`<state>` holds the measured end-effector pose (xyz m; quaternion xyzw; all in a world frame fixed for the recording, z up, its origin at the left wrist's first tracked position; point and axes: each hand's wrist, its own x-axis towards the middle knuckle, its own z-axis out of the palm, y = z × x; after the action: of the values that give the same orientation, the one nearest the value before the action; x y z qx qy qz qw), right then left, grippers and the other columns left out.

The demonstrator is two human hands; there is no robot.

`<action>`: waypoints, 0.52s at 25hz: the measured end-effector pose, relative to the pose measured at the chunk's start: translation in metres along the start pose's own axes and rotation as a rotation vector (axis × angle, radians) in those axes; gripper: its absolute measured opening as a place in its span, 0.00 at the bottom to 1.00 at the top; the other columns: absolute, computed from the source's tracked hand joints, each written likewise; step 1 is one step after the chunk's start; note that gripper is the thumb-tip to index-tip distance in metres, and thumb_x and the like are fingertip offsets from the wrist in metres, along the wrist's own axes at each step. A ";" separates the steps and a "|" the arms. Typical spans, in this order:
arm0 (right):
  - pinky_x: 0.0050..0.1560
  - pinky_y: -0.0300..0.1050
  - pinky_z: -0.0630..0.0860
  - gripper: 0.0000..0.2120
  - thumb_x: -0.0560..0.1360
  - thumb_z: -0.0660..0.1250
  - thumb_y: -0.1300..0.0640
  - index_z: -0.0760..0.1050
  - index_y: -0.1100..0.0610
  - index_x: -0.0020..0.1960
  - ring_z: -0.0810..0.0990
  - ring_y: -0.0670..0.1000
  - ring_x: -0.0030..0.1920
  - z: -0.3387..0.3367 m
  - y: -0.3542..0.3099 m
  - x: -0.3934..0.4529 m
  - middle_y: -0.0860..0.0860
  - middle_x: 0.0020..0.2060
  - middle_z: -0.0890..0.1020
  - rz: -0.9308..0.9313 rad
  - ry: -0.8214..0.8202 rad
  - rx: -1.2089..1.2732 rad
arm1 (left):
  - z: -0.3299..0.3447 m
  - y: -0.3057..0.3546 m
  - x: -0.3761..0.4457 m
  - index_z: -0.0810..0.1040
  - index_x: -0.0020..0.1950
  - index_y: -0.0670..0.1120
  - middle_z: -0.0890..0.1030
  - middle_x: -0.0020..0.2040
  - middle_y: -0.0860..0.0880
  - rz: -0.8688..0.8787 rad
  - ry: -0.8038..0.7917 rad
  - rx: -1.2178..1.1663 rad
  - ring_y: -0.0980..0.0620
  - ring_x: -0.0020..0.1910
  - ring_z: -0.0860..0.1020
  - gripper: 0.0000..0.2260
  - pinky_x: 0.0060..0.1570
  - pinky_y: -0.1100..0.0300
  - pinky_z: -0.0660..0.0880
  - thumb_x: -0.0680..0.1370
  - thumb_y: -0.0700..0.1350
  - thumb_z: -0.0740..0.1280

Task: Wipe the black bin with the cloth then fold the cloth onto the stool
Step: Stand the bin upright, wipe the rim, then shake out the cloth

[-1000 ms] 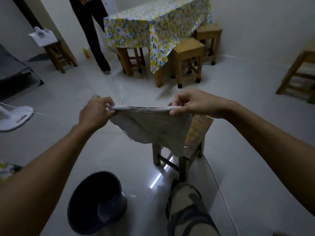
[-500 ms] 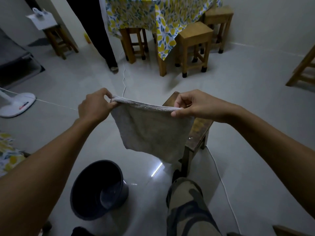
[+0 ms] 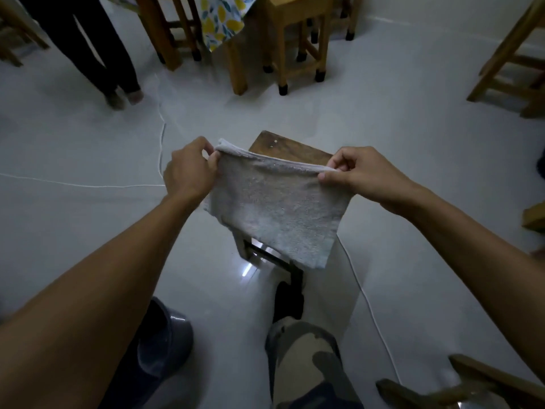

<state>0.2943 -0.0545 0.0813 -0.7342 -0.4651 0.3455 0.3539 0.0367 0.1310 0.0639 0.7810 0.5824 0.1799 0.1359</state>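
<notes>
Hands: left (image 3: 188,169) and right (image 3: 361,172) outstretched | pinching cloth (image 3: 277,208) top corners | above stool (image 3: 290,147)

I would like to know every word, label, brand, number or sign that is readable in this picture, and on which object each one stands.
None: no readable text shows in this view.
The grey terry cloth held by both hands is plain.
The dark wooden stool shows only bare wood.
The black plastic bin shows no label.
The yellow leaf-patterned tablecloth carries a print only, no words.
</notes>
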 end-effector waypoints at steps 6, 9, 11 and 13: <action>0.36 0.39 0.69 0.05 0.72 0.76 0.54 0.82 0.53 0.45 0.73 0.42 0.35 0.001 0.042 0.049 0.43 0.35 0.78 0.064 0.241 -0.053 | 0.066 0.015 0.043 0.77 0.49 0.51 0.84 0.45 0.43 0.055 0.075 -0.077 0.40 0.44 0.81 0.07 0.41 0.53 0.72 0.80 0.53 0.64; 0.36 0.39 0.69 0.05 0.71 0.76 0.54 0.82 0.53 0.44 0.74 0.41 0.35 0.001 0.058 0.072 0.43 0.35 0.79 0.101 0.361 -0.069 | 0.082 0.034 0.061 0.77 0.51 0.51 0.83 0.43 0.44 0.070 0.117 -0.077 0.42 0.42 0.80 0.06 0.40 0.54 0.70 0.81 0.52 0.64; 0.37 0.39 0.69 0.06 0.70 0.77 0.54 0.82 0.53 0.45 0.74 0.42 0.35 0.001 0.064 0.088 0.43 0.35 0.79 0.148 0.449 -0.025 | 0.092 0.044 0.071 0.77 0.51 0.50 0.82 0.42 0.45 0.073 0.125 -0.126 0.44 0.40 0.80 0.06 0.40 0.54 0.74 0.82 0.51 0.64; 0.39 0.40 0.70 0.07 0.69 0.77 0.55 0.82 0.53 0.46 0.76 0.45 0.37 0.001 0.068 0.100 0.44 0.35 0.79 0.213 0.515 0.061 | 0.104 0.046 0.078 0.76 0.52 0.49 0.82 0.43 0.46 0.071 0.092 -0.182 0.46 0.40 0.80 0.04 0.43 0.52 0.80 0.82 0.49 0.65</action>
<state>0.3563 0.0166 0.0056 -0.8316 -0.2695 0.1965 0.4440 0.1420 0.1926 -0.0003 0.7766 0.5411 0.2726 0.1728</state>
